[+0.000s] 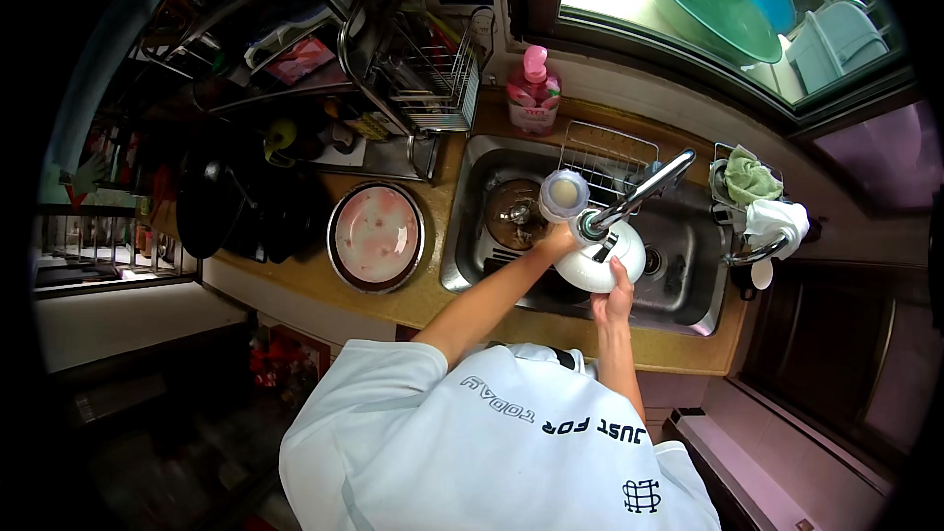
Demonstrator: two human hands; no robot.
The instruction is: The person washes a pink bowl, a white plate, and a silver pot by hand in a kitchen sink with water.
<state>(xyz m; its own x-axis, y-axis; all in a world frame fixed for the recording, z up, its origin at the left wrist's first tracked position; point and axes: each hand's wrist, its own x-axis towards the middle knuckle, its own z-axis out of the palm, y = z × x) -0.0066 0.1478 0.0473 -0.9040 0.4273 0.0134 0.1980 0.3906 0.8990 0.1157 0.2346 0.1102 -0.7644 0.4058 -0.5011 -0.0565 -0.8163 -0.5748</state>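
Note:
A round white dish [590,273], probably ceramic, is under the chrome faucet [641,192] over the sink. My right hand [613,299] grips its near edge with the thumb on top. My left hand [560,242] is at its left side, its fingers partly hidden behind the dish and faucet. Just beyond my left hand stands a translucent round container [564,193] with something pale inside. A brown round lid or pan with a central knob [518,215] lies in the left basin of the steel sink [459,265]. The right basin's drain [652,261] shows beside the dish.
Stacked plates [376,236] sit on the counter left of the sink. A pink pump bottle [535,92] and wire rack [612,144] stand behind it. Cloths [752,177] hang at right. A metal shelf [435,96] and dark pan [210,210] are left.

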